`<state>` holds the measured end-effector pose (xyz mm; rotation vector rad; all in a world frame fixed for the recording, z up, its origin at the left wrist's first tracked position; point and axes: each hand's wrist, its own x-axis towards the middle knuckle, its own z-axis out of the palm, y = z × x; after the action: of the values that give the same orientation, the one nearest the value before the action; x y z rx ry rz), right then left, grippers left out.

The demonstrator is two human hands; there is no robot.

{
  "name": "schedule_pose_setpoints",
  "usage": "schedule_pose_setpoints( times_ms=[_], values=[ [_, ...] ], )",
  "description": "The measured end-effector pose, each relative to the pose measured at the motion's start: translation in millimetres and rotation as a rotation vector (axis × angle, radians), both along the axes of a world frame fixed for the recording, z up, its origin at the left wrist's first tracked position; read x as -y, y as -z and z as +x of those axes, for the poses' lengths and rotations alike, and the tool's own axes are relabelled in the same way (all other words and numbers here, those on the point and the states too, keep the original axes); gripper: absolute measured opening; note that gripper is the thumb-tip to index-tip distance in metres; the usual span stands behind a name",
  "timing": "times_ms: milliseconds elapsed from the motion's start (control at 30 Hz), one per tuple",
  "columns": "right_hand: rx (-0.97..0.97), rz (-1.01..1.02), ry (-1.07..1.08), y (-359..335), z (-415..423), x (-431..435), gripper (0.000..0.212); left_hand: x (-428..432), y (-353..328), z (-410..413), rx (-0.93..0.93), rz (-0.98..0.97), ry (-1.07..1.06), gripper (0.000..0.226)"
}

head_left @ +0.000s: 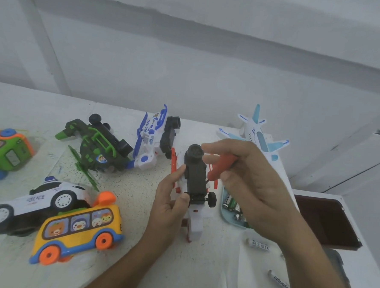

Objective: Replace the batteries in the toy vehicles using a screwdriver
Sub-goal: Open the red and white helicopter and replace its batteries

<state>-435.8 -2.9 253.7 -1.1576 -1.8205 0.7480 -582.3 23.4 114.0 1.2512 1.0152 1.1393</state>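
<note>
Seven toy vehicles [77, 226] are counted: six lie on the white table [125, 206], and the seventh, a red-and-white toy [196, 175], is held belly-up over it, black underside showing. It is clamped between the left hand's [170, 200] thumb and fingers. One red screwdriver [221, 165] is pinched by the right hand [249, 181], tip against that underside. Two loose batteries [258, 245] are spotted beside the tray [224, 203].

White-and-red plastic toy helicopter [196, 175] belly-up, black underside showing, red-handled screwdriver [215, 172] tilted against it, green-banded batteries [231, 202] in pale-blue tray [223, 209]
</note>
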Motion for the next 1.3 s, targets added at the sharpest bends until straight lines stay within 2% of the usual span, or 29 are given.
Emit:
schedule_pose_setpoints(
  times_ms=[133, 300, 367, 533, 667, 767, 1000, 1133, 1300],
  values=[
    [-0.005, -0.02, 0.104, 17.5, -2.6, 0.3, 0.07, 0.0, 4.0, -0.4, 0.002, 0.003, -0.009, 0.058],
    [-0.328, -0.127, 0.29, 29.0, 8.5, 2.2, 0.073, 0.5, -0.4, 0.2, -0.009, 0.022, -0.008, 0.061],
    [-0.386, -0.138, 0.318, 31.6, 11.8, 5.7, 0.074, 0.5, -1.3, 0.7, -0.003, 0.024, -0.005, 0.062],
    [-0.344, -0.059, 0.313, 45.5, 5.1, 15.9, 0.082, 1.2, -2.1, 0.5, 0.009, 0.018, -0.009, 0.062],
    [-0.296, 0.086, 0.291, 52.2, 0.2, 23.0, 0.076, 2.4, -4.1, 1.0, -0.001, 0.018, -0.011, 0.061],
    [-0.245, 0.118, 0.284, 51.7, 0.1, 22.8, 0.075, 2.4, -4.6, 0.3, -0.017, 0.008, -0.009, 0.062],
    [-0.13, 0.049, 0.188, 38.6, 6.9, 12.0, 0.077, 2.2, -5.0, 1.0, -0.032, 0.018, 0.002, 0.064],
    [-0.098, 0.001, 0.202, 35.8, 5.4, 9.8, 0.079, 1.8, -3.2, 0.7, -0.033, 0.003, -0.008, 0.063],
    [-0.17, -0.133, 0.206, 28.4, 5.9, 5.2, 0.08, 1.9, -7.3, 1.8, -0.016, 0.0, -0.013, 0.063]
  ],
)
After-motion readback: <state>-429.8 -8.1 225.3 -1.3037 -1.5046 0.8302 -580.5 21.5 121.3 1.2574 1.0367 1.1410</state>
